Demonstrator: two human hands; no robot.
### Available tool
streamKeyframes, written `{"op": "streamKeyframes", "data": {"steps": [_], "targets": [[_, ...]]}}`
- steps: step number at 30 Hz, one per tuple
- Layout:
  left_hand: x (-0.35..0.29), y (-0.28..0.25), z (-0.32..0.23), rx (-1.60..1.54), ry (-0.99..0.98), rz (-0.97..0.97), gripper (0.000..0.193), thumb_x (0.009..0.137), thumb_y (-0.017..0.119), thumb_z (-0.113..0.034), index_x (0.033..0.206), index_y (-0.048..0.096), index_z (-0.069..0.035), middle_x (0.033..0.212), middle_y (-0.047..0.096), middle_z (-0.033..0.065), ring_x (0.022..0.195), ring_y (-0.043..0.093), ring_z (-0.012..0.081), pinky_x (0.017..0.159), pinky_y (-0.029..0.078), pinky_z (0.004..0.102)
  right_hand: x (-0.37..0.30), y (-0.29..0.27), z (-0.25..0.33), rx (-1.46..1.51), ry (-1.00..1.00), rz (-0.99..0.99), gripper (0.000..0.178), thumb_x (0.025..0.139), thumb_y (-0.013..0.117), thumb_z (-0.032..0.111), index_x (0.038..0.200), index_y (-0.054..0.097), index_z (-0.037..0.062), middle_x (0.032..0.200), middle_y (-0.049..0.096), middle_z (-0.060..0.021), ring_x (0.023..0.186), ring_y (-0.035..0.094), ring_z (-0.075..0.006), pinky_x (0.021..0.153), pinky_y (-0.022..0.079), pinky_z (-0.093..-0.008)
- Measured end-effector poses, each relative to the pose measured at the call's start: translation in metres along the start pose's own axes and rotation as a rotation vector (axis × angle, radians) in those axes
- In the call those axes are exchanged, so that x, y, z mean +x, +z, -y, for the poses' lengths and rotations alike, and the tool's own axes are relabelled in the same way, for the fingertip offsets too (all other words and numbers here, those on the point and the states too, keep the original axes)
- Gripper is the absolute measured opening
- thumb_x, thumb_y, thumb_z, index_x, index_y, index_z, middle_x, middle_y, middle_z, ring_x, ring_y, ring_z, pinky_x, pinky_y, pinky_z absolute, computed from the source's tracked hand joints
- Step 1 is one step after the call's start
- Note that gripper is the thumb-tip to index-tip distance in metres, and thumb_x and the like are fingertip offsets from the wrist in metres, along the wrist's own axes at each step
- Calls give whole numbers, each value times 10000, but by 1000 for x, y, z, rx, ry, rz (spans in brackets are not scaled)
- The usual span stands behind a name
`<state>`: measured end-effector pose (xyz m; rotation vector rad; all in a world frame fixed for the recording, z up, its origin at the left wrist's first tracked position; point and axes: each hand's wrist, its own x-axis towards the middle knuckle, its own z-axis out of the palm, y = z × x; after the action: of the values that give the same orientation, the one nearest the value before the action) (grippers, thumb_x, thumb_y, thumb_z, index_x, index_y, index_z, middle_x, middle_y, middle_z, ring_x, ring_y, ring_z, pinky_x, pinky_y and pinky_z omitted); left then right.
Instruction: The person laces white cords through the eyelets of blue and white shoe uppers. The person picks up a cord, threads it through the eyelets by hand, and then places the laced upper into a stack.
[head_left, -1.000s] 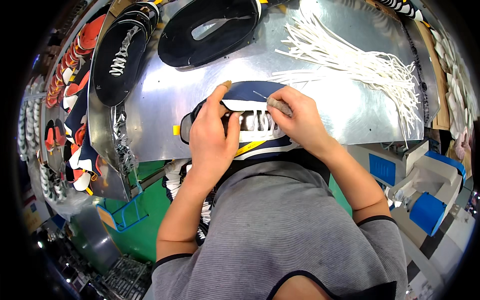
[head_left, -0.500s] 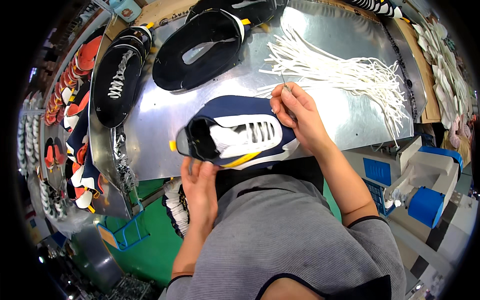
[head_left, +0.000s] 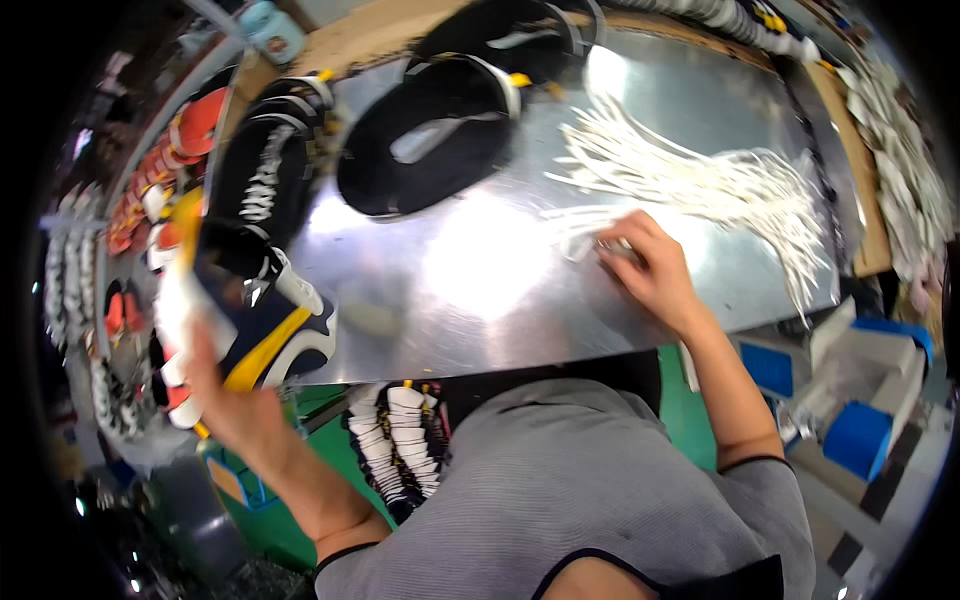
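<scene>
Far left, your left hand (head_left: 235,405) holds the navy, white and yellow shoe (head_left: 235,315) off the near-left edge of the metal counter (head_left: 480,280), its grip closed on the shoe's underside. Centre far, black shoes (head_left: 430,140) lie on the counter. Right, your right hand (head_left: 650,270) pinches a white lace (head_left: 585,245) beside the lace pile (head_left: 720,185).

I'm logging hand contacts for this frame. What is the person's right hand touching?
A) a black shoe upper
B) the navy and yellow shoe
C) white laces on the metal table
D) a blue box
C: the right hand rests on the white laces spread over the metal table.
</scene>
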<state>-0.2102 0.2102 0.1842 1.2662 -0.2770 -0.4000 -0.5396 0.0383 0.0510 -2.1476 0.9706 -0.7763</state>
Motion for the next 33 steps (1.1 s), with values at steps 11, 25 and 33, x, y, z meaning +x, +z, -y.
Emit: {"op": "streamKeyframes", "data": {"steps": [11, 25, 33], "targets": [[299, 88, 210, 1147, 606, 170, 613, 794, 769, -431, 1095, 588, 71, 1084, 652, 266, 1039, 609, 438, 894, 472, 471, 10, 35, 8, -359, 52, 120, 227, 782, 786, 186, 897, 639, 57, 878, 618, -57, 693, 641, -258, 623, 511, -354], [126, 33, 175, 1040, 420, 457, 487, 874, 750, -309, 1200, 591, 15, 1061, 666, 102, 894, 610, 163, 813, 480, 296, 70, -20, 100, 1394, 58, 169, 157, 993, 561, 171, 1073, 522, 41, 771, 555, -44, 489, 355, -23, 410, 274, -163], [102, 23, 134, 624, 533, 206, 224, 951, 611, -101, 1151, 594, -1, 1045, 625, 69, 956, 578, 150, 884, 462, 285, -11, -91, 42, 1153, 242, -227, 116, 1002, 559, 165, 1027, 537, 54, 842, 617, -66, 478, 421, -31, 420, 312, -163]]}}
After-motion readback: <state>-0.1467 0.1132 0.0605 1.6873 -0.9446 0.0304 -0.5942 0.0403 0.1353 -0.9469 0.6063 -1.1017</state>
